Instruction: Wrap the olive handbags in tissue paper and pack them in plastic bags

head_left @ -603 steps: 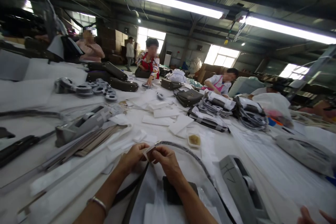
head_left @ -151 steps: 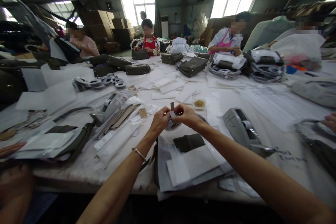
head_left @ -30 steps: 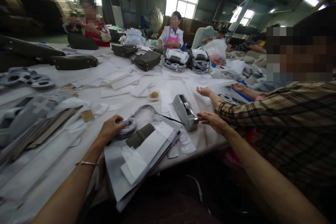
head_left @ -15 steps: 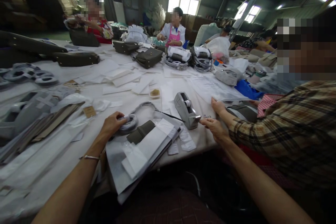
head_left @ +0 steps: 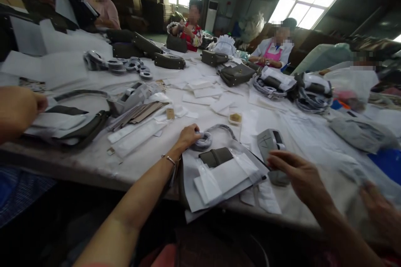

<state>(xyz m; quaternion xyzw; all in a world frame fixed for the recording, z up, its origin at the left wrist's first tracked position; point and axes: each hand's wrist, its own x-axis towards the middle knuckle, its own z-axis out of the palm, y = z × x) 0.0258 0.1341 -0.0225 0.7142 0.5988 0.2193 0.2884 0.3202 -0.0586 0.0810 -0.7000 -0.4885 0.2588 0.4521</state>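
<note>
My left hand [head_left: 189,137] is closed on the edge of a coiled strap [head_left: 203,141] that looks wrapped in clear film. The coil rests at the upper left of a dark olive handbag, whose olive flap piece [head_left: 216,157] shows among white paper sheets [head_left: 227,178]. A wrapped handle [head_left: 224,128] arches away behind the bag. My right hand [head_left: 296,173] is raised in front of a grey tape dispenser [head_left: 266,138], partly covering it. Thumb and fingertips are pinched together; whatever is between them is too small to make out.
At far left, a co-worker's arm [head_left: 17,110] reaches over another papered bag [head_left: 62,121]. A co-worker's blurred hand [head_left: 379,208] is close on my right. A second dispenser [head_left: 134,96], a small yellowish dish [head_left: 234,118], loose paper and wrapped bags [head_left: 274,85] cover the table.
My view has turned left. My right hand has moved from the dispenser's cutting end toward the handbag, fingers still pinched. My left hand keeps its grip on the coiled strap.
</note>
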